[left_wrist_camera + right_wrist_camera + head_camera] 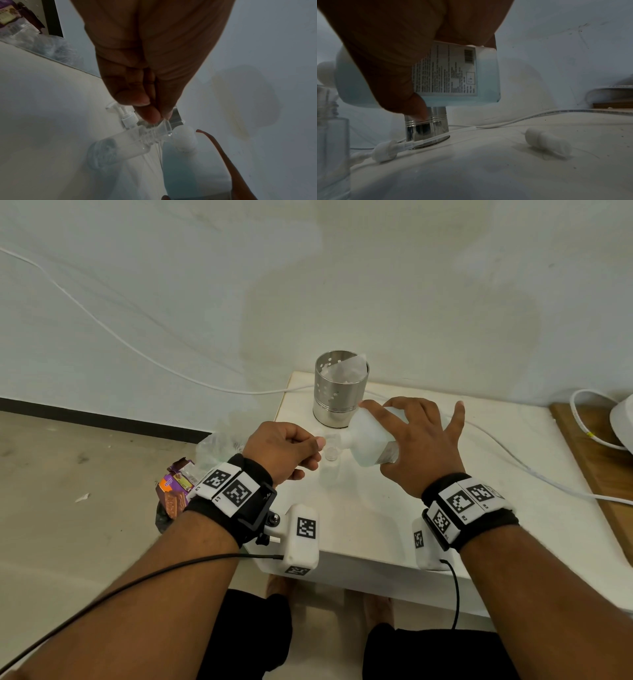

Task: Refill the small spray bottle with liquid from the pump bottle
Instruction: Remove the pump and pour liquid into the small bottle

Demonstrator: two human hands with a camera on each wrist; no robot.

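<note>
Head view first: both hands are over the white desk [376, 525], close together near its back left corner. Right hand [424, 446] has its grip wrapped round the pump bottle [371, 440], thumb on the near side and fingers spread over the top, and the bottle is tipped well over with its open neck pointing left, just above the mouth of the small spray bottle [330, 470]. That little clear bottle stands upright on the desk, cap off. Left hand [284, 453] is bunched beside it, and the left wrist view shows why: thumb and fingertips [150, 115] are pinching a small clear funnel [165, 128] sitting at the threaded neck of the spray bottle, with the white neck of the pump bottle right against the funnel's rim. From the right wrist, pale blue liquid fills the pump bottle behind its printed label [447, 71]. Lying on the desk are the removed pump head [385, 150] with its tube, just in front of a perforated steel cup [340, 392], and off to the right a small white sprayer top [547, 143] on its side. White cable [513, 453] trails across the desk behind the hands. Crumpled snack wrapper [174, 491] sits off the desk's left edge.
</note>
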